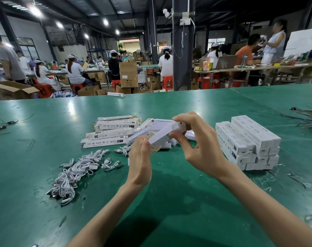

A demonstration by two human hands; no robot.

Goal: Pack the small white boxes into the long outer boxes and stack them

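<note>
Small white box, plain and oblong, between right-hand fingers; left-hand fingers around tan-flapped outer box.

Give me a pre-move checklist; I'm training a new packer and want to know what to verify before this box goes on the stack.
1. Left hand grips the long outer box at its near end: ok.
2. Right hand pinches its far end: ok.
3. Near end flaps closed: not ok, one stands open.
4. Small white box fully inside: cannot tell.
5. Stack of packed boxes standing tidy on the right: ok.
</note>
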